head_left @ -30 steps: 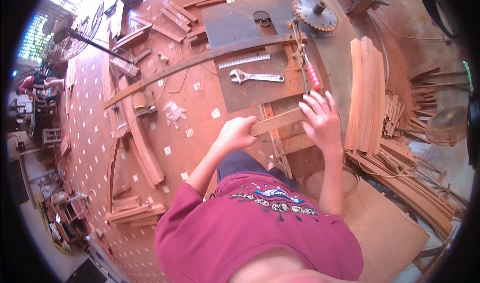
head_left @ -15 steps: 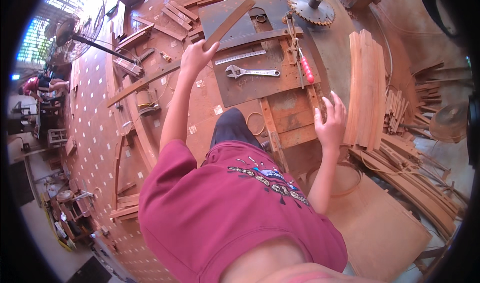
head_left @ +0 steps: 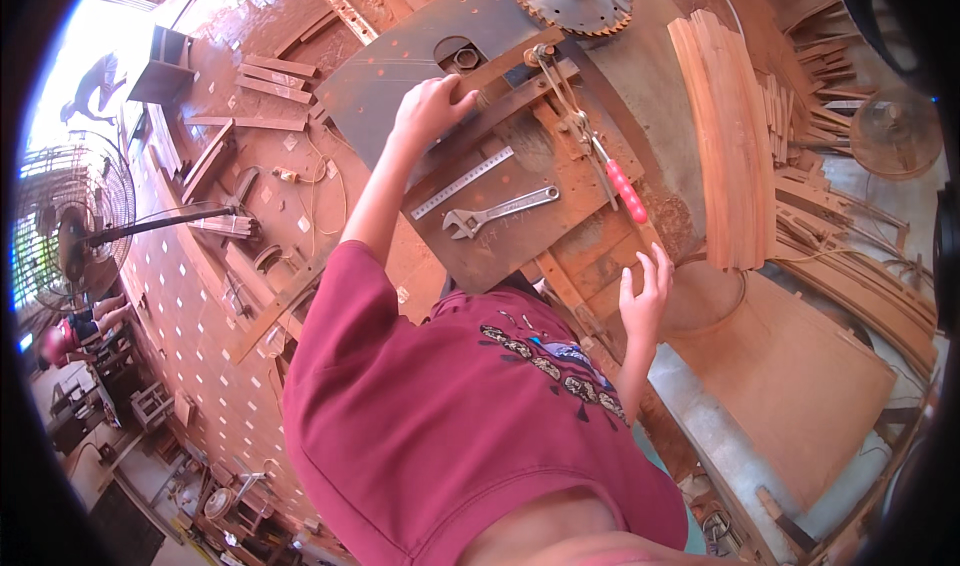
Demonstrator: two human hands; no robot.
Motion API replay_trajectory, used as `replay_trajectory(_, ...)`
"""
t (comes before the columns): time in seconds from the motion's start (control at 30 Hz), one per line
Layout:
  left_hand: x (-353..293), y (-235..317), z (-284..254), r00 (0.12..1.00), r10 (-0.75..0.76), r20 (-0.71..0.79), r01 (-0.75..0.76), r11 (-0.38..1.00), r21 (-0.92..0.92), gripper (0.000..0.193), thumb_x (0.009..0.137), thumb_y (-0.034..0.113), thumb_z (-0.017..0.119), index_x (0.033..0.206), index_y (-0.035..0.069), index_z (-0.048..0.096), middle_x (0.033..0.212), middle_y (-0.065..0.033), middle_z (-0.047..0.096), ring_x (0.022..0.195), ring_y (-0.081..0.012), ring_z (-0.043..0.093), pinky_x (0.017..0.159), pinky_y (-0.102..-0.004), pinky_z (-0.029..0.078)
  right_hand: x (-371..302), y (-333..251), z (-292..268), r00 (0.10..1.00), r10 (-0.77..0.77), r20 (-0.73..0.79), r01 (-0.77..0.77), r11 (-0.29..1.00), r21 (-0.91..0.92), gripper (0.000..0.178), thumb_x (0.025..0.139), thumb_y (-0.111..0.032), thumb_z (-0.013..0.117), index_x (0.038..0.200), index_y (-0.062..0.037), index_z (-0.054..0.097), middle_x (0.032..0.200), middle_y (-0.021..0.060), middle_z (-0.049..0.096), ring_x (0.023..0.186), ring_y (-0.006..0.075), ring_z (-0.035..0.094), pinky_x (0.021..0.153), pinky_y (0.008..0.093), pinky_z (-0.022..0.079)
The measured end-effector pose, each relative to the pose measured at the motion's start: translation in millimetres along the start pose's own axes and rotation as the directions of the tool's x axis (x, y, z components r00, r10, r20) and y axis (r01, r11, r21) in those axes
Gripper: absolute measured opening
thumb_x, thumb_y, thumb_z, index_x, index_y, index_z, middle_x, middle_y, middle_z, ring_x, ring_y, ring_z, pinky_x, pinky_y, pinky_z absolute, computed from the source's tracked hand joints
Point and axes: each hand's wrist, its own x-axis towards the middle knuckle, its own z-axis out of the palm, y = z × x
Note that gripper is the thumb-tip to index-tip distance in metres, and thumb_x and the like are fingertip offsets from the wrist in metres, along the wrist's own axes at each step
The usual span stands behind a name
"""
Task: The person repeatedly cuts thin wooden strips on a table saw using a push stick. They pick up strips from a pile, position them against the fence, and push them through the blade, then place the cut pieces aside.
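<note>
Far left: standing fan (head_left: 100, 234), a co-worker (head_left: 70, 341) low down near it, tiled floor (head_left: 190, 331) with small white squares. Then loose wood offcuts (head_left: 272, 81) on the floor. Metal-topped table (head_left: 375, 91), grey, rust-coloured marks. Left hand (head_left: 432, 116) over it, fingers wrapped round one end of a wood strip (head_left: 512, 59); strip's other end is by the clamp linkage, lying about parallel to a long bar (head_left: 505, 112). Can't tell if strip touches either. My read: strip-positioning at the bar, held one-handed; that calls for a steady grip and the free end kept clear of the linkage. Nearer side of the bar: steel ruler (head_left: 462, 183), adjustable wrench (head_left: 500, 211), both lying flat. Toothed saw blade (head_left: 575, 6) at the far edge. Clamp's red handle (head_left: 626, 192) angles down toward right hand (head_left: 645, 291): empty, fingers spread, apart from the handle. Right of that: curved boards (head_left: 722, 146) bunched together, plywood sheet (head_left: 800, 381) lower down, more stacked lumber (head_left: 860, 271) at the far right.
</note>
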Motion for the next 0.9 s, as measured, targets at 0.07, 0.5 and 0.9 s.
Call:
replay_trajectory(0.07,-4,1,7,0.987,0.097,-0.132,-0.094,0.995,0.028,0.04,0.088,0.043,0.064,0.094,0.004,0.068,0.082,-0.0168,0.068,0.082,-0.0364,0.069,0.076,-0.0471,0.054,2,2,1,0.999,0.025,-0.021,-0.024,0.999,0.029,0.032,0.086,-0.008,0.068,0.117,-0.0024,0.062,0.139,0.0165,0.052,0.128,0.0363,0.05,0.107,0.0468,0.041)
replay_trajectory(0.5,-3,-16,20,0.875,0.42,-0.24,-0.391,0.906,0.162,0.041,0.09,0.043,0.066,0.095,0.003,0.074,0.122,-0.0088,0.059,0.108,-0.0299,0.058,0.093,-0.0413,0.049,68,0,4,0.946,-0.311,-0.094,0.321,0.938,0.131,0.036,0.086,-0.015,0.07,0.12,-0.0068,0.063,0.133,0.014,0.057,0.122,0.0344,0.056,0.101,0.0448,0.046)
replay_trajectory(0.9,-83,-1,42,0.88,0.14,-0.453,0.004,0.953,0.302,0.063,0.096,0.052,0.052,0.147,0.016,0.045,0.143,-0.0177,0.049,0.133,-0.0325,0.044,0.11,-0.05,0.029,136,-28,0,0.938,-0.114,0.327,-0.082,0.844,0.53,0.034,0.093,-0.032,0.065,0.106,-0.0008,0.07,0.073,0.0123,0.067,0.071,0.0185,0.067,0.072,0.0367,0.054)
